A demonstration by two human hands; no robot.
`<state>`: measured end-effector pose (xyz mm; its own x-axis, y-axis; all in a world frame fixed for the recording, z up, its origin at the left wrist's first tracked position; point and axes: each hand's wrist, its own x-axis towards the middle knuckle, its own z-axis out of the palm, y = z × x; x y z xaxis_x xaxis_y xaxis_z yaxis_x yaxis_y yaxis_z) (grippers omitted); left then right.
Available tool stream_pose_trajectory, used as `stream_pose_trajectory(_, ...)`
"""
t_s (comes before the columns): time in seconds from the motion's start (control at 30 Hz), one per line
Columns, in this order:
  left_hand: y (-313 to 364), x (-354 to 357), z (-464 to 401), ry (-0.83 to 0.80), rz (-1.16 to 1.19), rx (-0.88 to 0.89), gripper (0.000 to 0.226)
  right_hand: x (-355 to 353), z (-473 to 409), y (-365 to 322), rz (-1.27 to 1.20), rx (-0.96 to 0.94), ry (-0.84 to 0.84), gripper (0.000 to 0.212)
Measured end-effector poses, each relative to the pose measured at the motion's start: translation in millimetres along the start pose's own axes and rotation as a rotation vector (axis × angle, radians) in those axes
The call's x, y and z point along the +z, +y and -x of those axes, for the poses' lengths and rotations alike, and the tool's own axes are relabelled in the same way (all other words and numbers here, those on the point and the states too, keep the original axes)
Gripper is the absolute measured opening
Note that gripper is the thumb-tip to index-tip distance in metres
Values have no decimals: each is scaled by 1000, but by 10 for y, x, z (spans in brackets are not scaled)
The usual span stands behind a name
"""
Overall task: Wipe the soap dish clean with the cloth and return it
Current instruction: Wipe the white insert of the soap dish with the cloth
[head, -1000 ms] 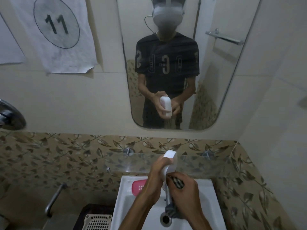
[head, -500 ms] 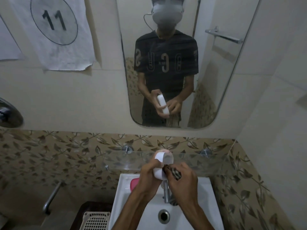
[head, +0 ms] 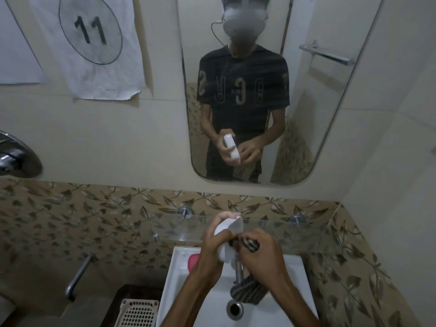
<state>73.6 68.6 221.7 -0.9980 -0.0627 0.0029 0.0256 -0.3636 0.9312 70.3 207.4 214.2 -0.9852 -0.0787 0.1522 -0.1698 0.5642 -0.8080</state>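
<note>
A: Left hand [head: 213, 252] first. Fingers wrapped round the white soap dish [head: 227, 241], holding it on edge above the basin [head: 290, 267], just in front of the glass shelf [head: 283, 228]. Grip runs along the long sides, fingertips over the top rim.

B: Right hand [head: 262, 253]?

A: Closed on the striped cloth [head: 249, 244], bunched end pressed against the dish's open face. The rest of the cloth hangs down past the tap [head: 238, 270] towards the drain [head: 234, 308].

B: How would you expect the dish to handle?

A: Judging by its look, smooth hard plastic: light and stiff, not fragile, though a drop into the basin would clatter. Likely slick if soap film or water is on it. Holding the long edges looks right; that leaves the hollow free for the cloth. Pinching one end would let it twist under the rubbing.

B: The cloth?

A: Soft and limp. Best wadded behind the fingertips so that pressure reaches the corners.

B: Surroundings?

A: Something pink [head: 194, 260] lies on the basin's left rear corner, partly hidden by the left wrist; can't tell whether it's soap. The mirror [head: 306, 128] shows the same two-handed hold. A white perforated basket [head: 139, 312] sits lower left.

B: Where it goes back?

A: Not marked; the shelf or the basin rim seems likeliest.
</note>
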Motion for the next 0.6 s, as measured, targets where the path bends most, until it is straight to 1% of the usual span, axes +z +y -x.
stream_pose_trajectory(0.07,-4,22,0,-32,-82,68,42,-1,-5,-22,62,-2,91,7)
stream_pose_trajectory(0.1,6,25,-1,-30,-105,103,43,23,30,-76,44,-12,105,4)
stream_pose_trajectory(0.2,8,-12,-18,-40,-90,140,49,57,121,-146,-103,-62,27,10)
stream_pose_trajectory(0.23,7,-26,-21,-53,-85,147,48,34,91,-134,-82,-64,35,14)
stream_pose_trajectory(0.27,5,-23,-31,-74,-81,148,46,-8,54,-100,-24,-63,78,14)
stream_pose_trajectory(0.33,-9,-7,-44,-110,-51,129,48,17,40,-41,29,-51,153,9)
stream_pose_trajectory(0.4,-16,-20,-45,-100,28,94,53,90,103,-88,4,-48,113,17)
stream_pose_trajectory(0.43,-18,-29,-44,-105,68,70,54,99,127,-101,-19,-59,76,18)
stream_pose_trajectory(0.47,-22,-39,-47,-117,102,51,54,92,105,-73,-14,-89,59,14)
stream_pose_trajectory(0.53,-16,-29,-40,-157,142,25,53,28,35,-33,45,-83,108,8)
stream_pose_trajectory(0.6,-27,-19,-22,-162,137,23,55,18,87,-62,12,-60,132,8)
